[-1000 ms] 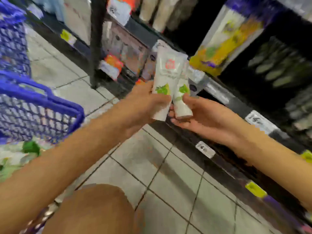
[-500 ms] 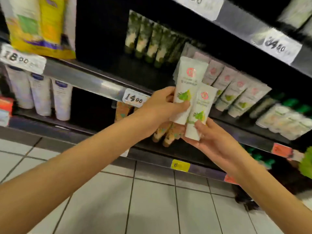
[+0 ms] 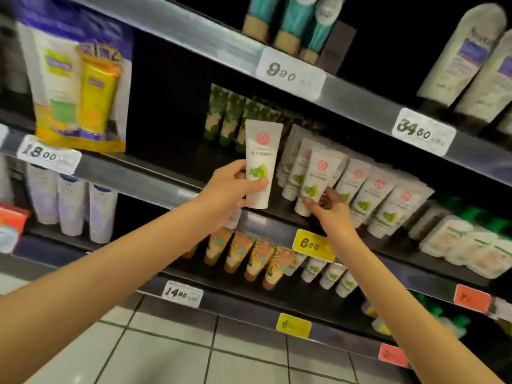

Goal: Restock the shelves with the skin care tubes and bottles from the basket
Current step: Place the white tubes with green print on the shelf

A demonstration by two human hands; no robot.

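Observation:
My left hand (image 3: 231, 189) grips a white skin care tube (image 3: 261, 162) with a red round logo and green leaf print, held upright in front of the middle shelf (image 3: 155, 180). My right hand (image 3: 331, 207) pinches a second tube of the same kind (image 3: 314, 181) near its cap end, at the front of a row of matching white tubes (image 3: 371, 198) on that shelf. The basket is out of view.
Dark green tubes (image 3: 227, 115) stand behind on the same shelf. Orange patterned tubes (image 3: 249, 256) and small white tubes fill the shelf below. White bottles (image 3: 72, 206) stand at lower left, a yellow and purple pack (image 3: 80, 87) at upper left, packaged goods at right. Tiled floor (image 3: 171, 356) lies below.
Both hands rose from beside the basket to the middle shelf. The two tubes were side by side; now they are apart, the right one at the shelf row.

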